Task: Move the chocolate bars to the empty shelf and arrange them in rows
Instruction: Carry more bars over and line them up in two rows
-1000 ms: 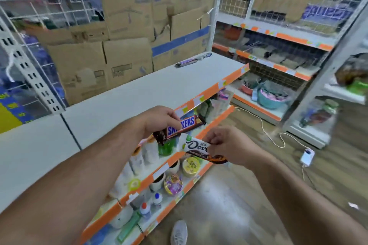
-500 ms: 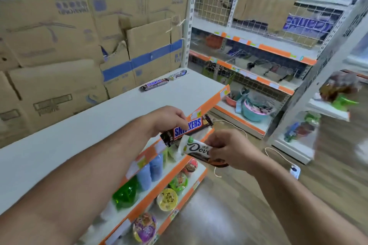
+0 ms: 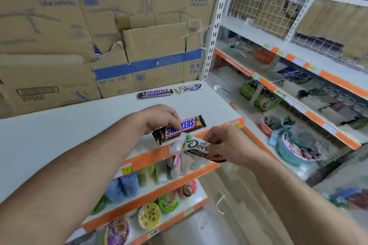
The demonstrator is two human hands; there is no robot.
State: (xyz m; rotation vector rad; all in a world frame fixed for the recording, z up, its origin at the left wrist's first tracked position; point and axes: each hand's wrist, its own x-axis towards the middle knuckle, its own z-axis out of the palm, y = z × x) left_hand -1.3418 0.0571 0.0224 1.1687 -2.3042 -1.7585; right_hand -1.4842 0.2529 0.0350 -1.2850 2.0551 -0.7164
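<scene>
Far left, a wall of brown cardboard boxes [image 3: 79, 36] backs the white shelf top [image 3: 59, 135]. The left hand [image 3: 161, 117] hovers over the shelf's near edge. Its fingers [image 3: 175, 119] pinch a brown Snickers bar [image 3: 180, 128] that runs left-right, right end tipped toward the far side. Just right and nearer, the right hand [image 3: 229, 145] pinches a white-and-brown Dove bar [image 3: 194, 144], free end pointing left and overlapping the Snickers. At the far edge lies a second Snickers bar [image 3: 155, 93], a second white Dove bar [image 3: 189, 87] just right of it, both lengthwise left-right. I'd guess the left hand's nearer, and its bar is already lined up.
</scene>
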